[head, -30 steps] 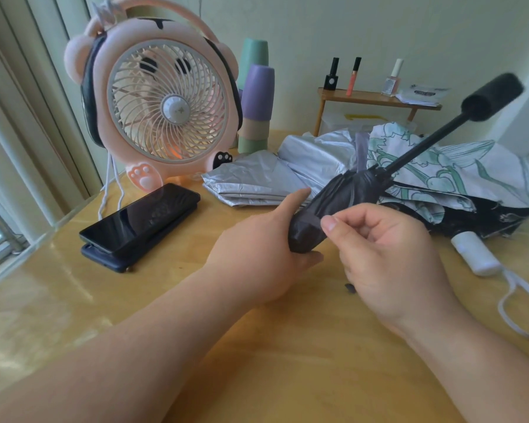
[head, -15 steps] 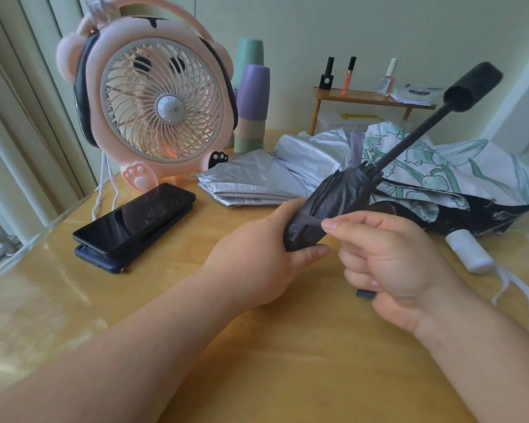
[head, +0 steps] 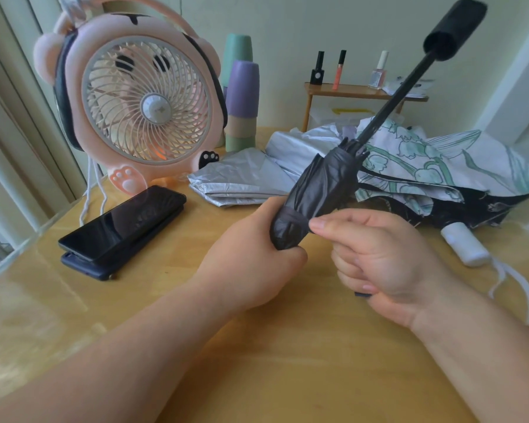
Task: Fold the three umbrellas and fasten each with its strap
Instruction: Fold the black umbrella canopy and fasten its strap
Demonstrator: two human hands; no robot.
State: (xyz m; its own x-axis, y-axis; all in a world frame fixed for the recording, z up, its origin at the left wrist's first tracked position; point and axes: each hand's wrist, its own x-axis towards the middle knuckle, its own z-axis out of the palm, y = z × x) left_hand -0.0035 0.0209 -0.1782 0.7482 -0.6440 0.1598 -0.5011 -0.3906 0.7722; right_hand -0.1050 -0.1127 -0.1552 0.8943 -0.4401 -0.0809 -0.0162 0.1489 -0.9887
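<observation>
A black umbrella (head: pixel 321 190) with its canopy rolled tight points up and to the right, its shaft extended and its black foam handle (head: pixel 454 29) at the top. My left hand (head: pixel 251 257) grips the lower end of the rolled canopy. My right hand (head: pixel 376 254) pinches the umbrella's strap against the canopy with thumb and forefinger. Behind lie a silver umbrella (head: pixel 251 178) and a white umbrella with green flowers (head: pixel 434 166), both unfolded and loose, with a white handle (head: pixel 464 244) on the table.
A pink bear-shaped fan (head: pixel 135 99) stands at the back left, a dark phone (head: pixel 122 221) on a case in front of it. Stacked cups (head: pixel 242 102) and a small wooden shelf (head: pixel 364 90) with nail polish bottles stand at the back of the wooden table (head: pixel 257 361).
The black umbrella has tipped more upright, its handle rising. My right hand has drawn the strap round the canopy and now pinches it at the side.
</observation>
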